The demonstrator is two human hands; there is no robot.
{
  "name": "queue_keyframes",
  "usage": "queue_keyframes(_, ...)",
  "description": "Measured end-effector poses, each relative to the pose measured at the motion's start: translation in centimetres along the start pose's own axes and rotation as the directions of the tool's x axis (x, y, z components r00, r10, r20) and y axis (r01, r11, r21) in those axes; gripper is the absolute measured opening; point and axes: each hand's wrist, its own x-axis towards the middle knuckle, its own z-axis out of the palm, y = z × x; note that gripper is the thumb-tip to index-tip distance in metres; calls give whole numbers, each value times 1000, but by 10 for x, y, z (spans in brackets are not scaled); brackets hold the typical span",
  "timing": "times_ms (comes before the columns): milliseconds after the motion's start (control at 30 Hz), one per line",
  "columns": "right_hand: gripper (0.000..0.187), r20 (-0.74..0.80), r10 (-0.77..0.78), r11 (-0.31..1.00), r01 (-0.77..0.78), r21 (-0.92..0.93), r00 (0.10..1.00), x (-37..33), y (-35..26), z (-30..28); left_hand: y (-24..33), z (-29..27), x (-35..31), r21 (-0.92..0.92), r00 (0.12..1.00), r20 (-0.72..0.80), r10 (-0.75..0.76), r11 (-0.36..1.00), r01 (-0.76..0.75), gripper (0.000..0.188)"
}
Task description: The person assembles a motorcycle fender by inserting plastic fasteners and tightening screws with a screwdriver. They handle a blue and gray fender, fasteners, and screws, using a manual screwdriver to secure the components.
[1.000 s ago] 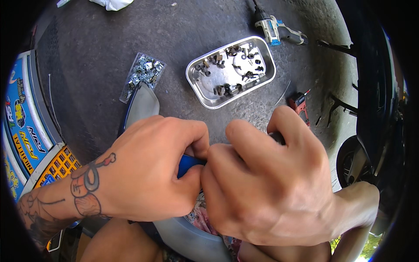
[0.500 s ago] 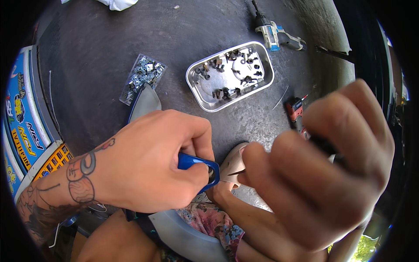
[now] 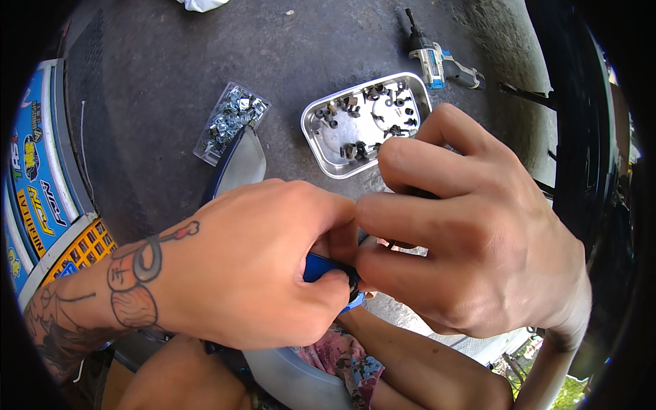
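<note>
My left hand (image 3: 273, 266) is closed round a curved panel, glossy blue (image 3: 318, 267) outside and grey inside. One grey tapered end (image 3: 244, 160) of it rises beyond the wrist, and another grey stretch (image 3: 294, 374) shows below, over my lap. Beside the left thumb, a dark round part (image 3: 353, 284) sits in the blue edge. My right hand (image 3: 465, 239) is bent over that spot, fingers curled and touching the left fingers. It grips a thin dark pointed tool; only dark slivers (image 3: 392, 244) show between the fingers, and its tip is hidden.
A metal tray (image 3: 335, 169) of dark bolts, clips and collars stands on the dark floor ahead. Left of it lies a clear box (image 3: 205, 152) of shiny metal clips. A power driver (image 3: 432, 65) lies far right, and a stickered blue panel (image 3: 44, 164) borders the left.
My right hand has come left and in against the left hand and the panel's edge. The left hand has shifted slightly right. The red tool on the floor is now hidden behind the right hand.
</note>
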Motion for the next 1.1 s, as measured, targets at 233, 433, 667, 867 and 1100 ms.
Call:
queue_keyframes(233, 28, 11, 49, 977, -50, 206, 999, 9, 5, -4, 1, -1, 0, 43, 999, 38, -23, 999, 22, 20)
queue_keyframes(433, 27, 2, -3, 1000, 2, 19, 1000, 9, -11, 7, 5, -5, -1, 118, 988, 88, -130, 986, 119, 38)
queue_keyframes(667, 26, -91, 24, 996, -32, -89, 996, 4, -16, 19, 7, -7, -9, 209, 1000, -21, 2, 978, 2, 41)
queue_keyframes(867, 26, -179, 101, 986, -123, -116, 979, -3, -20, 23, 13, -13, -8, 258, 991, 23, -130, 959, 120, 39)
queue_keyframes(1100, 26, -308, -13, 988, -36, -153, 951, -5, -5, 29, 14, -12, -6, 314, 996, 32, -79, 947, 65, 42)
